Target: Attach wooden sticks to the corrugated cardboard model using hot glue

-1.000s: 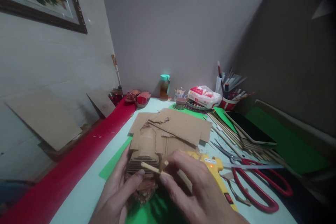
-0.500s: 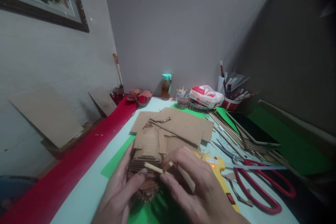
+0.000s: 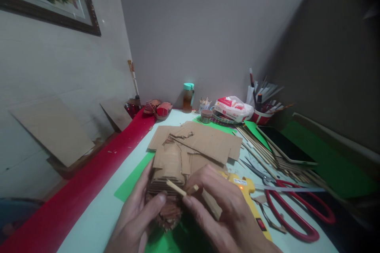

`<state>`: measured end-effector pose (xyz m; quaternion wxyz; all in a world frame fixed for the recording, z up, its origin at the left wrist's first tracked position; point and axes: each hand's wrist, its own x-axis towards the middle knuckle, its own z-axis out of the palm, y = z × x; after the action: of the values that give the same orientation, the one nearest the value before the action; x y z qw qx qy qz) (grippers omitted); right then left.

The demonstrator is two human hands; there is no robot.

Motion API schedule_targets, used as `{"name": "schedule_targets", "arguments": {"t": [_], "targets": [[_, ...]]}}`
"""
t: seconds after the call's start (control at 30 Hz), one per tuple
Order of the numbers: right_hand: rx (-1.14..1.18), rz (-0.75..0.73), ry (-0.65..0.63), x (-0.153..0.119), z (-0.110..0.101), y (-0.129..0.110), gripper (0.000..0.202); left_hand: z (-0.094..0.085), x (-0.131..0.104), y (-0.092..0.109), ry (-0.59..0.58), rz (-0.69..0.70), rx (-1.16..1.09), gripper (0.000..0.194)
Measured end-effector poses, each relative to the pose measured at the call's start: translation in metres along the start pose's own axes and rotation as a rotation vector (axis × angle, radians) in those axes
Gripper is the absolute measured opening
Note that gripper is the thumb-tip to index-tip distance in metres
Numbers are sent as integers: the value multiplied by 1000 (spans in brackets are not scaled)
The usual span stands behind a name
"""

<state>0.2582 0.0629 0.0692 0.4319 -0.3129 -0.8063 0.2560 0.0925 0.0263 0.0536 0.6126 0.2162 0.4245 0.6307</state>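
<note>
My left hand is closed around the left side of a small cardboard model, its thumb near the ridged, layered edge. That model has a smooth curved top and a rough reddish-brown lower end. Between thumb and fingers, my right hand pinches a short thin wooden stick, which lies slantwise over the ridged part. Whether the stick touches the cardboard I cannot tell. A second short pale piece shows at the same fingertips. Part of the model's right side is hidden behind my right hand.
A yellow glue gun lies beside my right hand, with red-handled scissors further right. Behind the model are flat cardboard sheets. Wooden sticks and a tablet lie right; a teal-lidded bottle stands at the back.
The stick in my right hand has shifted slightly right and turned a little steeper. The cardboard model has moved slightly to the right in my left hand.
</note>
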Motion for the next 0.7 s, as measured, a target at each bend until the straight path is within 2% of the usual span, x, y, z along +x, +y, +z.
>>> {"name": "schedule_targets", "arguments": {"t": [0.07, 0.23, 0.33, 0.4, 0.5, 0.7], "targets": [[-18, -9, 4, 0, 1, 2, 13, -1, 0, -1, 11, -3, 1, 84], [-80, -24, -10, -1, 2, 7, 7, 1, 0, 1, 55, 12, -33, 89], [-112, -6, -63, -3, -1, 5, 3, 3, 0, 3, 77, 32, -30, 81], [-121, 19, -75, -3, -5, 2, 9, 3, 0, 3, 97, 54, -34, 76], [-102, 57, -19, -2, -11, -3, 19, 0, 3, 3, 104, 41, -60, 71], [-23, 64, 158, -1, -15, -1, 15, -2, 6, 12, 132, 43, -85, 65]]}}
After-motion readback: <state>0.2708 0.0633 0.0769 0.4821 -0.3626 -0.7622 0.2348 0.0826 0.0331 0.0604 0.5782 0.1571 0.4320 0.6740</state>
